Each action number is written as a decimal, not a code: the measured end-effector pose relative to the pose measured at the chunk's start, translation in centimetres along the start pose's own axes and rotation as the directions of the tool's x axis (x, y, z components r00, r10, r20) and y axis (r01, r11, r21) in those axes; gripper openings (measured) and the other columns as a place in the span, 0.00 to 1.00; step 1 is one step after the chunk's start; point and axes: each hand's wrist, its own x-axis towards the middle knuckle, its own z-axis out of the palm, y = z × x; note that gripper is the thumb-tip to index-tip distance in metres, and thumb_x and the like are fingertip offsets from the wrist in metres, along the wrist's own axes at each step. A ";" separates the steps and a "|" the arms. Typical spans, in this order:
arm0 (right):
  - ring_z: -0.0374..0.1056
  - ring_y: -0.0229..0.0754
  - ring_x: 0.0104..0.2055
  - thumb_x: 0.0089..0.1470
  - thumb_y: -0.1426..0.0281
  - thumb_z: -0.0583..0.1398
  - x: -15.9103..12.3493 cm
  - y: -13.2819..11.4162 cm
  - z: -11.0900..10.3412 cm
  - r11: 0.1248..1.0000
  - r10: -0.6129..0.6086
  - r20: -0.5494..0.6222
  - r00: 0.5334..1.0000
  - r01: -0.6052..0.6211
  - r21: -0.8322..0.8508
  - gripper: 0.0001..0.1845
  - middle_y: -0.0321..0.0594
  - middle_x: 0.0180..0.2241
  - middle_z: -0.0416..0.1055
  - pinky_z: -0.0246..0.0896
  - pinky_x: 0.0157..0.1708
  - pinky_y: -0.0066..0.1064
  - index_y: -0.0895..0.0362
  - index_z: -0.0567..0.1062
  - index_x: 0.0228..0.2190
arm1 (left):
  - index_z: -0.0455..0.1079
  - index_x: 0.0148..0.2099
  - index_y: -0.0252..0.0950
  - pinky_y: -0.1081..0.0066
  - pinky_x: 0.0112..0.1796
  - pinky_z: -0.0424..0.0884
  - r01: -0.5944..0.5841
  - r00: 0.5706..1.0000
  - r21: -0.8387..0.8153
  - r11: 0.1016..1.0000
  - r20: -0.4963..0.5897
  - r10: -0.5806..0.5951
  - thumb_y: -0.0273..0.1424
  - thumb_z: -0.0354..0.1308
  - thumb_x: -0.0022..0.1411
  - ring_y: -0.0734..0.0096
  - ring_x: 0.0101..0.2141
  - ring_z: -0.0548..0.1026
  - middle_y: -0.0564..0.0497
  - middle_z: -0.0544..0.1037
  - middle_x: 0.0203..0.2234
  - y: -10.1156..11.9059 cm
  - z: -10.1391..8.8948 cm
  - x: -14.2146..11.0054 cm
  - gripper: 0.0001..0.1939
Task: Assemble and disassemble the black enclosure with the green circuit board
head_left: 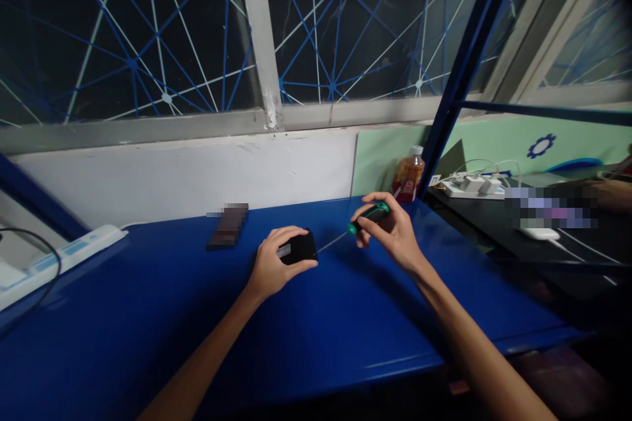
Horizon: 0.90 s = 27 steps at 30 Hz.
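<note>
Your left hand point(273, 263) clasps the flat, dark box point(300, 248) mid-frame, above the glossy blue table point(340, 329); right of centre, your right hand point(396, 231) grips the screwdriver point(374, 216), rounded green-black handle, thin straight shaft slanting toward the box's edge!

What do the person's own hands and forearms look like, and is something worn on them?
The left hand and right hand wear no gloves. The slim left forearm and right forearm show no sleeve, watch or bracelet.
</note>
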 end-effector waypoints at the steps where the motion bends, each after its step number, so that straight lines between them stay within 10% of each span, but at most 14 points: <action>1: 0.67 0.36 0.17 0.51 0.63 0.64 0.0 0.0 0.0 1.000 0.006 -0.032 0.999 -0.007 -0.023 0.22 0.33 0.28 0.70 0.64 0.15 0.28 0.52 0.61 0.44 | 0.72 0.48 0.41 0.54 0.51 0.69 0.000 1.000 0.000 1.000 -0.001 0.000 0.39 0.70 0.47 0.56 0.48 0.71 0.46 0.76 0.46 0.1 0.0 0.0 0.25; 27: 0.66 0.34 0.17 0.50 0.62 0.65 0.0 0.0 -0.3 0.995 0.025 -0.059 0.998 -0.030 -0.093 0.22 0.33 0.28 0.69 0.63 0.14 0.26 0.52 0.64 0.44 | 0.72 0.47 0.41 0.52 0.50 0.69 0.002 1.000 0.010 1.000 -0.010 -0.002 0.39 0.69 0.48 0.54 0.48 0.71 0.45 0.76 0.45 0.2 -0.5 0.1 0.24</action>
